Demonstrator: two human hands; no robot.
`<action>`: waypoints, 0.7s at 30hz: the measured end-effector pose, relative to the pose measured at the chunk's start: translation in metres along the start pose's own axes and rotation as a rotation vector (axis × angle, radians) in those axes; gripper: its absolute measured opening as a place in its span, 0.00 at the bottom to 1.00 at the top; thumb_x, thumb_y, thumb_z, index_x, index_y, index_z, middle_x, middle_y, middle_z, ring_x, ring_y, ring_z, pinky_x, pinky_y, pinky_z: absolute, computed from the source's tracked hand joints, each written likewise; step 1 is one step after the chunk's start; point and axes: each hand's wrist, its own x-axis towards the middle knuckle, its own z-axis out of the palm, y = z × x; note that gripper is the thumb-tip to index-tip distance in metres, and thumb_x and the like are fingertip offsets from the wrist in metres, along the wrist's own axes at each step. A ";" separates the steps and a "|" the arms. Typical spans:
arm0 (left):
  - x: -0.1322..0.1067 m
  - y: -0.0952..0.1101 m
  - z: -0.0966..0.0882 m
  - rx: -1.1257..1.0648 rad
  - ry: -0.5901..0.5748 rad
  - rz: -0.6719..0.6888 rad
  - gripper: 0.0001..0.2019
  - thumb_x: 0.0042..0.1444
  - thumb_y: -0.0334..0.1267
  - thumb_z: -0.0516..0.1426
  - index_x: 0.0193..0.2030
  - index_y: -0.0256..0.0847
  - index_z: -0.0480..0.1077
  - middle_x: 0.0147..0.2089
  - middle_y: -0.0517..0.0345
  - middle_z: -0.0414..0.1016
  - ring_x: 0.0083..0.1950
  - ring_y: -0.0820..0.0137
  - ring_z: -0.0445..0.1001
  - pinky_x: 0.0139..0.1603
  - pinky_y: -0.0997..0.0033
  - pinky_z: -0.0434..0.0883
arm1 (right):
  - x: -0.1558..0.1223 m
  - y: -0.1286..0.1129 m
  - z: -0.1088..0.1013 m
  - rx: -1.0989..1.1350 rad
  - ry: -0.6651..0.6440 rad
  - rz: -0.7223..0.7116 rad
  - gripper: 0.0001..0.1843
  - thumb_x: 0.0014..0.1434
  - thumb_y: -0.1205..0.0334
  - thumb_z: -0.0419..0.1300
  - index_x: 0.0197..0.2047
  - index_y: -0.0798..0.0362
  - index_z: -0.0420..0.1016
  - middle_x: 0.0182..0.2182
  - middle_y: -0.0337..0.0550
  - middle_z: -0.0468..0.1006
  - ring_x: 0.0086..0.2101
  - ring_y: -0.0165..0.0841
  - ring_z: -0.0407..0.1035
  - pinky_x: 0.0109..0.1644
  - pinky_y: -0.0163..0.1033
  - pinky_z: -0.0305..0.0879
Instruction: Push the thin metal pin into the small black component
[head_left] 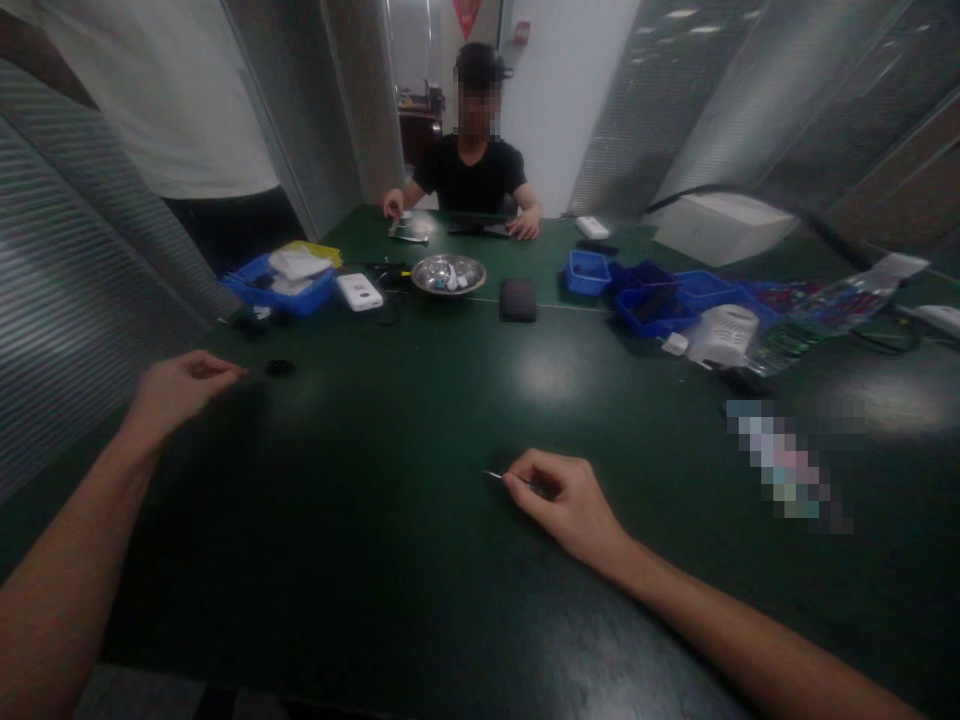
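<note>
My left hand point(176, 387) reaches over the left part of the dark green table point(420, 420), fingers pinched together near a small black round part point(280, 369); what it pinches, if anything, is too small to name. My right hand point(566, 500) rests on the table nearer me, fingers closed on a thin metal tool point(495, 475) whose tip points left.
A person in black sits across the table, hands on it. A metal bowl point(448, 273), a white box point(359, 291), a black square item point(518, 299) and blue trays point(281, 285) point(660, 295) lie beyond. A standing person in white is at far left.
</note>
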 end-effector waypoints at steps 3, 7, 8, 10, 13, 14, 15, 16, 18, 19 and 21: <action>-0.004 0.005 0.003 -0.199 0.025 -0.075 0.17 0.54 0.43 0.67 0.49 0.40 0.78 0.48 0.61 0.81 0.46 0.68 0.78 0.43 0.75 0.70 | 0.000 0.001 0.000 0.002 0.004 -0.005 0.11 0.67 0.57 0.61 0.35 0.52 0.78 0.28 0.37 0.77 0.28 0.30 0.70 0.32 0.35 0.61; -0.008 0.015 0.011 -0.357 0.094 -0.104 0.21 0.52 0.39 0.70 0.53 0.40 0.78 0.48 0.60 0.82 0.48 0.69 0.77 0.45 0.76 0.71 | 0.000 0.000 0.000 0.000 0.001 -0.003 0.11 0.67 0.57 0.61 0.34 0.52 0.78 0.28 0.37 0.77 0.28 0.31 0.70 0.32 0.35 0.61; -0.009 0.018 0.013 -0.376 0.107 -0.103 0.22 0.52 0.37 0.69 0.55 0.40 0.78 0.49 0.60 0.82 0.48 0.69 0.77 0.45 0.76 0.71 | 0.000 0.000 0.000 -0.001 0.000 -0.004 0.11 0.67 0.57 0.61 0.34 0.52 0.78 0.28 0.37 0.77 0.28 0.31 0.70 0.32 0.35 0.61; -0.010 0.022 0.015 -0.363 0.130 -0.095 0.22 0.55 0.36 0.68 0.58 0.43 0.77 0.50 0.61 0.81 0.48 0.70 0.77 0.45 0.76 0.70 | 0.001 0.000 0.001 -0.001 0.001 -0.006 0.11 0.67 0.58 0.61 0.34 0.52 0.78 0.27 0.37 0.77 0.28 0.31 0.70 0.32 0.35 0.61; -0.012 0.027 0.017 -0.251 0.143 -0.093 0.20 0.58 0.39 0.66 0.58 0.44 0.78 0.47 0.61 0.82 0.45 0.68 0.77 0.42 0.76 0.70 | 0.000 0.000 0.002 0.004 0.003 -0.006 0.11 0.67 0.58 0.61 0.34 0.52 0.78 0.27 0.37 0.77 0.28 0.30 0.70 0.32 0.35 0.61; -0.012 0.028 0.017 -0.221 0.146 -0.089 0.19 0.59 0.40 0.65 0.58 0.44 0.78 0.46 0.61 0.82 0.44 0.68 0.77 0.41 0.76 0.69 | 0.000 0.000 0.002 0.007 0.004 -0.006 0.11 0.67 0.58 0.61 0.34 0.52 0.78 0.27 0.37 0.76 0.28 0.30 0.70 0.32 0.35 0.61; -0.013 0.028 0.018 -0.198 0.150 -0.073 0.19 0.60 0.40 0.65 0.58 0.44 0.78 0.46 0.61 0.82 0.44 0.68 0.76 0.41 0.76 0.69 | 0.000 0.000 0.002 0.009 0.007 -0.007 0.11 0.67 0.57 0.61 0.34 0.52 0.78 0.27 0.37 0.76 0.27 0.30 0.69 0.31 0.35 0.61; -0.013 0.028 0.019 -0.184 0.156 -0.047 0.19 0.61 0.40 0.64 0.59 0.44 0.77 0.46 0.61 0.82 0.44 0.68 0.76 0.41 0.76 0.69 | -0.001 0.000 0.002 0.010 0.007 -0.007 0.11 0.67 0.57 0.61 0.35 0.52 0.78 0.27 0.37 0.76 0.27 0.30 0.69 0.31 0.35 0.61; -0.013 0.027 0.020 -0.178 0.168 0.018 0.20 0.61 0.39 0.64 0.60 0.45 0.76 0.48 0.61 0.81 0.45 0.69 0.76 0.44 0.76 0.69 | -0.001 0.000 0.002 0.009 0.005 -0.005 0.11 0.67 0.57 0.61 0.35 0.52 0.79 0.27 0.37 0.76 0.27 0.30 0.69 0.31 0.35 0.61; -0.013 0.026 0.021 -0.184 0.167 0.043 0.20 0.62 0.39 0.64 0.60 0.45 0.76 0.49 0.61 0.81 0.46 0.69 0.77 0.45 0.76 0.69 | -0.001 -0.001 0.002 0.008 0.002 -0.004 0.11 0.67 0.57 0.61 0.35 0.52 0.79 0.27 0.37 0.77 0.27 0.30 0.69 0.31 0.35 0.61; -0.012 0.025 0.022 -0.197 0.146 0.064 0.20 0.61 0.39 0.64 0.60 0.44 0.76 0.49 0.61 0.81 0.47 0.70 0.77 0.46 0.76 0.69 | -0.001 -0.001 0.002 0.002 -0.004 -0.006 0.10 0.67 0.57 0.61 0.35 0.52 0.79 0.28 0.37 0.77 0.28 0.30 0.70 0.32 0.35 0.61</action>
